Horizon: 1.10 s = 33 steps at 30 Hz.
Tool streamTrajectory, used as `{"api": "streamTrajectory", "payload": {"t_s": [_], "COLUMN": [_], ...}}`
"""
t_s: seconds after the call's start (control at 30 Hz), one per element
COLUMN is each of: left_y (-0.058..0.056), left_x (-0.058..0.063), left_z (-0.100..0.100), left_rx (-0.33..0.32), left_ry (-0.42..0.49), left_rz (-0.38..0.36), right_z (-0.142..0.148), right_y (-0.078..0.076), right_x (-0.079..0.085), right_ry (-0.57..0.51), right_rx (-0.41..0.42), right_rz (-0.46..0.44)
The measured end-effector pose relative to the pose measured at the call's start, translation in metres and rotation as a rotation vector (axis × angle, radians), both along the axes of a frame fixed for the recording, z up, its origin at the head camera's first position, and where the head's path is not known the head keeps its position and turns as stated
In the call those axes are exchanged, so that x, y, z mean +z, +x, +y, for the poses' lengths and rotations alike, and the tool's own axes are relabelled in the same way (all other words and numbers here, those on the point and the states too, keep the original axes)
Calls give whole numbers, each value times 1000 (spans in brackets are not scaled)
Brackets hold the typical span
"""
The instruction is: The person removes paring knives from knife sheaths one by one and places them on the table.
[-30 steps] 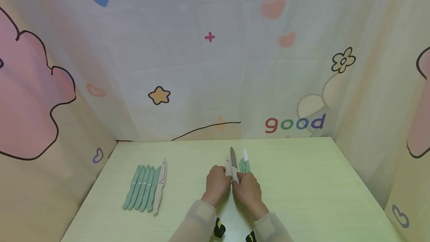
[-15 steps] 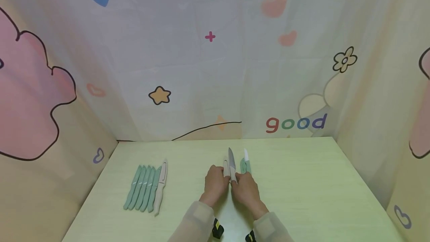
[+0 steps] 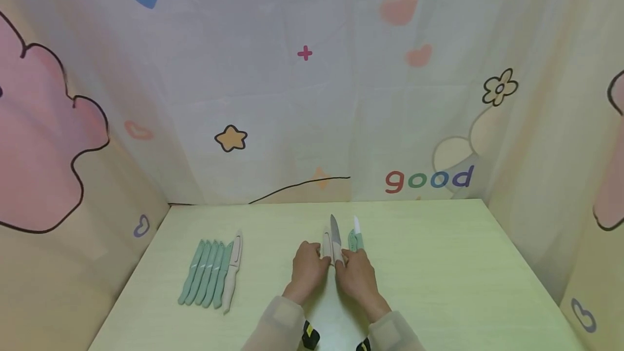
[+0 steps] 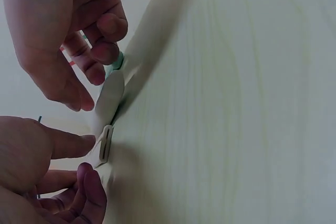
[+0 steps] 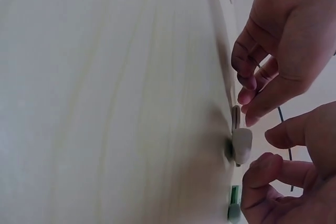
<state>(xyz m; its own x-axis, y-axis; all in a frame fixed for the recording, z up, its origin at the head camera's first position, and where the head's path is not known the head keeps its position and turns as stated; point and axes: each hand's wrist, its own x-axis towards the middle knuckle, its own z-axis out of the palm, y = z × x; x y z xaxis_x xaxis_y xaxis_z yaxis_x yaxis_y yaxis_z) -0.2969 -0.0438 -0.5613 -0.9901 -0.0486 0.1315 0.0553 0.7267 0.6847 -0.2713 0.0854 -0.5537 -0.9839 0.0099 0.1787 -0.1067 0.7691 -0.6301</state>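
Observation:
A knife with a grey blade and an off-white handle (image 3: 337,252) lies on the table, tip pointing away. Against its left side lies a matching off-white sheath (image 3: 326,244). My left hand (image 3: 308,272) is at the sheath, thumb and fingers parted just above it in the left wrist view. Over the handle end (image 5: 242,145), my right hand (image 3: 357,276) has its thumb and index finger spread apart, with nothing pinched between them. Just right of these lie a small green-handled knife (image 3: 359,240) with a white blade and its green sheath (image 3: 351,240).
On the left of the table (image 3: 448,275), several green sheathed knives (image 3: 207,272) lie side by side. An off-white sheathed knife (image 3: 231,275) lies at the right end of that row. A printed curtain (image 3: 273,96) encloses the back and sides.
The knife and sheath have shifted slightly left. My left hand has drawn off a little to the left, its fingers loosening from the sheath; my right fingers have eased off the handle.

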Motion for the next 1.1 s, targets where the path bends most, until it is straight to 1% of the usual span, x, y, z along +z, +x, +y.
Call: {"api": "streamTrajectory", "payload": {"t_s": [0.1, 0.23, 0.4, 0.53, 0.63, 0.77, 0.83, 0.93, 1.0, 1.1], "left_y": [7, 18, 35, 43, 48, 55, 60, 70, 77, 89], "left_x": [0, 4, 9, 12, 15, 18, 18, 19, 22, 27], "left_z": [-7, -19, -36, -48, -57, -70, -78, -91, -99, -112], "left_rx": [-5, -17, -23, -15, -11, -6, 10, 31, 46, 78], "left_ry": [4, -14, -11, -28, -28, 17, 42, 57, 58, 41], "left_rz": [20, 45, 47, 49, 44, 24, 4, -29, -53, -82], "right_z": [-2, -8, -19, -27, -32, -40, -45, -55, -62, -74], "right_y": [3, 11, 18, 23, 26, 29, 32, 39, 44, 51], "right_x": [3, 12, 16, 17, 17, 15, 14, 13, 13, 13], "right_ry": [-63, -161, -277, -336, -426, -560, -606, -675, -741, -838], "right_rx": [-13, 15, 78, 138, 179, 238, 262, 283, 294, 319], "right_rz": [-6, -14, -21, -34, -88, -187, -225, -281, -324, -393]}}
